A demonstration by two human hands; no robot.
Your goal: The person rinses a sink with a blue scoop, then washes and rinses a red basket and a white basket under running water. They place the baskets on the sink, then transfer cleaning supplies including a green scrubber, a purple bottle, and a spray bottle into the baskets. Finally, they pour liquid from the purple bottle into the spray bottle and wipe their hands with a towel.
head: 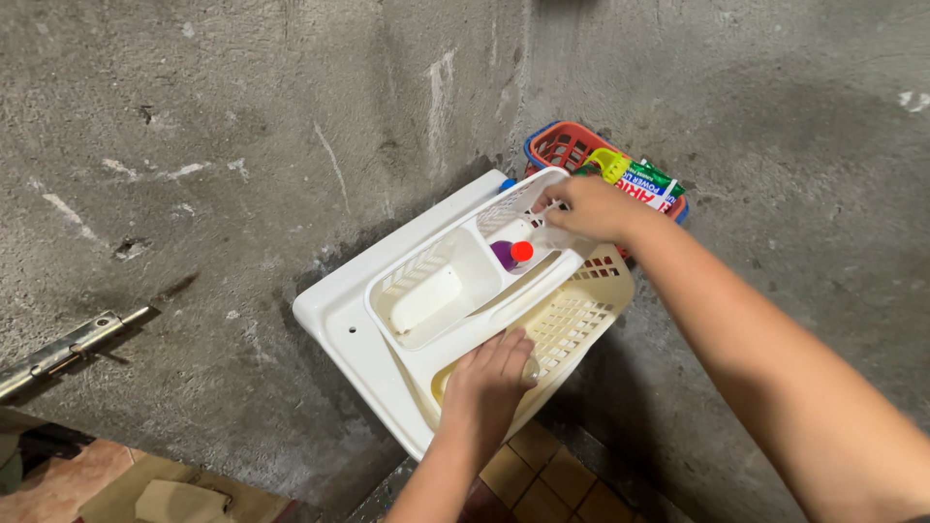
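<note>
A white slotted plastic caddy (pixel 441 286) with two compartments is tilted over a white wall-mounted sink (pixel 334 310). My right hand (pixel 586 208) grips the caddy's far rim. In the far compartment lies a purple bottle with a red cap (pixel 513 253). The near compartment holds nothing. A cream perforated basket (pixel 581 315) sits under the caddy in the sink. My left hand (pixel 489 373) presses on the basket's near side and the caddy's edge, fingers together.
A red basket with a blue rim (pixel 562 145) stands in the corner behind, holding a green and white packet (pixel 651 184) and a yellow item (pixel 608 162). Rough grey concrete walls surround the sink. A metal latch (pixel 58 351) is on the left wall. Brown tiles (pixel 542 479) lie below.
</note>
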